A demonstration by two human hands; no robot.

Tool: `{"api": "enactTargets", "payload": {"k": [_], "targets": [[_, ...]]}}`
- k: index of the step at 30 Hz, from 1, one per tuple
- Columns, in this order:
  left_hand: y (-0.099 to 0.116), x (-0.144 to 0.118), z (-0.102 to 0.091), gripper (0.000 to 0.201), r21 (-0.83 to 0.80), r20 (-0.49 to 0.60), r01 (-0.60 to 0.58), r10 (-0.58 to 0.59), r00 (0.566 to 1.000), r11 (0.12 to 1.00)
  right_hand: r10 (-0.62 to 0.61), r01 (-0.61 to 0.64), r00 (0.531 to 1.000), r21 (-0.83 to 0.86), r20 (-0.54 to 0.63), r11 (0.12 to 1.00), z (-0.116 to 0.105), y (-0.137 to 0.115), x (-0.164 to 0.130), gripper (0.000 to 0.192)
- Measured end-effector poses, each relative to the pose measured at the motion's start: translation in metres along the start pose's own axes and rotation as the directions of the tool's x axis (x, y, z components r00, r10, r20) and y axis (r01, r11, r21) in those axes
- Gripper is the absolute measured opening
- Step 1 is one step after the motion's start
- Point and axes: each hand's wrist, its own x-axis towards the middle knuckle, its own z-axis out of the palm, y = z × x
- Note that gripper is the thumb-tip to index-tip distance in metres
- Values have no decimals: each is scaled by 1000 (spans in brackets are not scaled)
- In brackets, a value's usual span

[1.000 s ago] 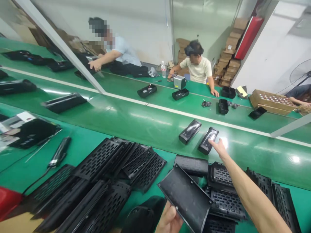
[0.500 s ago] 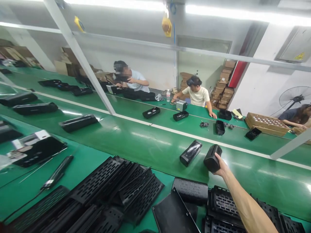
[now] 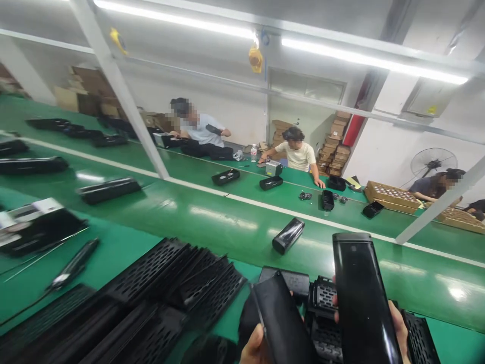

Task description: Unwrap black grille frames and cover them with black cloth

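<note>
My left hand (image 3: 253, 346) grips a black cover panel (image 3: 282, 316) by its long edge, thumb on the near side, low in the head view. My right hand (image 3: 398, 327) is wrapped round a long glossy black housing (image 3: 364, 293), which stands tilted with its broad face towards me. The fingers behind the housing are mostly hidden. The two parts are close together but apart. Below and around them lie black slotted panels (image 3: 328, 296), and a further stack of slotted grilles (image 3: 151, 278) spreads to the left.
A green conveyor (image 3: 182, 212) runs across, carrying a black housing (image 3: 288, 235) and another at left (image 3: 109, 190). A corded electric screwdriver (image 3: 76, 265) lies at left. White posts (image 3: 121, 96) rise beyond the belt. Several co-workers sit opposite, near cardboard trays (image 3: 392, 197).
My right hand has brought the housing back from over the conveyor, close to me. My left hand has come into view and lifted the cover panel off the pile.
</note>
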Motion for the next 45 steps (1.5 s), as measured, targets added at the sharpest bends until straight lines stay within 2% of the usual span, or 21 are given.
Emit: {"api": "enactTargets", "payload": {"k": [1,2,4,8,11,15,19,22,27,30,33,34,36,38,40,43,44,45], "targets": [[-4,2,2,65,-9,-3,-34,34,999,999,70,-69,998,18,-12,997,5,-3,-12,91],[-8,5,5,65,11,-17,-72,72,997,997,79,-80,996,-43,-36,996,11,-10,-20,92],[-12,12,12,73,87,-69,-116,122,990,989,38,-43,999,-253,-25,967,23,-28,-27,102],[-17,24,29,80,177,-93,-164,182,979,971,33,60,989,-588,146,807,48,-52,-21,104],[-20,30,40,79,184,-53,-234,247,968,955,-3,214,959,-719,282,661,60,-48,-14,100],[-20,34,45,80,214,9,-262,266,964,941,-66,351,928,-803,366,482,66,-32,-5,93],[-20,36,43,78,220,8,-306,312,950,926,-79,415,907,-850,413,326,66,-23,2,92],[-22,36,41,78,226,-34,-315,331,943,922,-56,415,908,-875,415,251,66,-20,2,91],[-28,40,33,81,196,-58,-263,279,958,944,13,363,927,-905,375,220,71,-20,0,93],[-32,45,28,83,189,-99,-227,249,964,955,47,319,939,-912,342,257,75,-29,6,97],[-33,50,28,79,190,-164,-238,270,949,952,63,333,927,-888,370,316,70,-40,6,100],[-32,51,30,77,191,-183,-249,283,941,950,32,351,923,-875,383,334,65,-41,3,97],[-27,54,33,76,188,-214,-284,321,922,940,-135,401,916,-846,378,351,55,-33,-10,94],[-22,56,37,78,196,-244,-323,365,898,926,-342,424,888,-835,307,352,48,-13,-25,102],[-17,59,40,83,228,-275,-336,392,878,914,-491,406,850,-834,194,374,48,14,-35,111],[-16,65,42,88,291,-311,-312,398,863,904,-661,413,748,-819,57,398,57,42,-34,93],[-16,67,41,88,307,-316,-296,391,865,904,-691,427,722,-813,42,396,58,44,-32,85],[-15,68,40,87,324,-315,-268,370,874,907,-699,434,714,-808,40,397,59,43,-30,79]]}}
